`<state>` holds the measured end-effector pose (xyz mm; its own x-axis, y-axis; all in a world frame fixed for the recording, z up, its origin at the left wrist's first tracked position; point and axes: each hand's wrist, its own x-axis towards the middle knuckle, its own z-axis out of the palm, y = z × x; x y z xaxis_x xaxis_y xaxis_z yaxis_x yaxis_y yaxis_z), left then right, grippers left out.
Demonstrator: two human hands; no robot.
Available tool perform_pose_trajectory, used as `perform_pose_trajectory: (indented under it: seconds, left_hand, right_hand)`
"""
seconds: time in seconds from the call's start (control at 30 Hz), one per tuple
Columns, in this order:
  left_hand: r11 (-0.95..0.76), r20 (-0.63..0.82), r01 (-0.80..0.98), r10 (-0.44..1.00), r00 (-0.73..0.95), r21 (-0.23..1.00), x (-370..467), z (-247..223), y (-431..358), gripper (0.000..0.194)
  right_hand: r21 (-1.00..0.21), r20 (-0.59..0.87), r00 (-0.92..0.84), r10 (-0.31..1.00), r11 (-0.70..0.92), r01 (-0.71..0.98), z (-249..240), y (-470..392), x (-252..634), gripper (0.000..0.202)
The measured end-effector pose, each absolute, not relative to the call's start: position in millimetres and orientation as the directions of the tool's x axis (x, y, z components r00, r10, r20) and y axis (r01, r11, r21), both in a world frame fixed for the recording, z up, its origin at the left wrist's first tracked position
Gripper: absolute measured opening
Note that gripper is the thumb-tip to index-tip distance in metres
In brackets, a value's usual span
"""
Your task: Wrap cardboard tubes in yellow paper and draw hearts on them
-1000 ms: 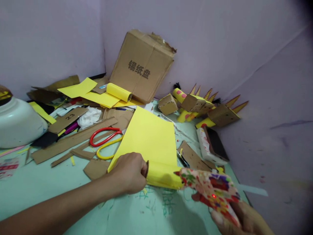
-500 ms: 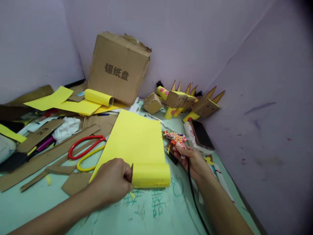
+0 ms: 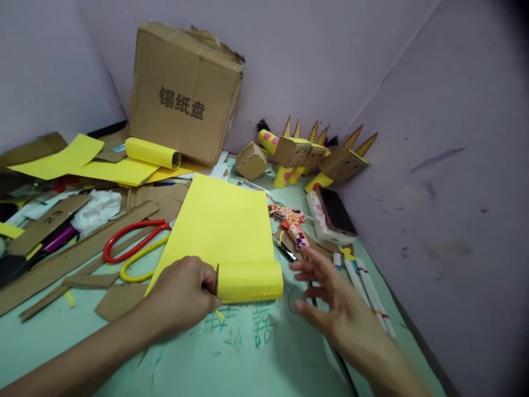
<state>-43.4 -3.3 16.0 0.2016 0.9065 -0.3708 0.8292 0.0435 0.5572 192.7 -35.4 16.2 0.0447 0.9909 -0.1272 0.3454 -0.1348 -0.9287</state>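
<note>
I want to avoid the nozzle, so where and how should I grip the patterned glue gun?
Probably by the handle, from the near right: the glue gun seems to lie on its side, nozzle pointing left, handle slanting toward the right hand.

Glue gun (image 3: pixel 292 219): out of my grip, now lying beside the yellow sheet (image 3: pixel 227 220) | my right hand (image 3: pixel 341 309): emptied, drawn back toward me, now spread near the yellow roll's (image 3: pixel 250 281) right end
</note>
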Motion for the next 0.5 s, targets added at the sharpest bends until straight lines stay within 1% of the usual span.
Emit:
perform_pose_trajectory:
  seconds: [0.07,0.2,0.37,0.5]
  left_hand:
    - [0.042,-0.368,0.825,0.907,0.206,0.564,-43.9,14.4,-2.6,0.008]
    - [0.04,-0.369,0.807,0.902,0.225,0.589,-45.7,9.9,-2.0,0.008]
    - [0.07,-0.377,0.796,0.903,0.206,0.601,-46.3,8.7,-1.6,0.007]
    - [0.077,-0.382,0.797,0.902,0.201,0.599,-45.0,12.7,-1.6,0.007]
  right_hand:
    - [-0.947,-0.17,0.007,0.985,-0.166,0.276,2.1,-50.8,184.3,0.081]
    - [-0.956,-0.188,0.011,0.982,-0.186,0.228,-19.2,-53.3,171.1,0.085]
    - [-0.97,-0.183,-0.012,0.983,-0.179,0.166,-18.1,-43.9,166.2,0.087]
    - [-0.972,-0.167,-0.001,0.986,-0.164,0.166,-15.9,-41.5,164.8,0.083]
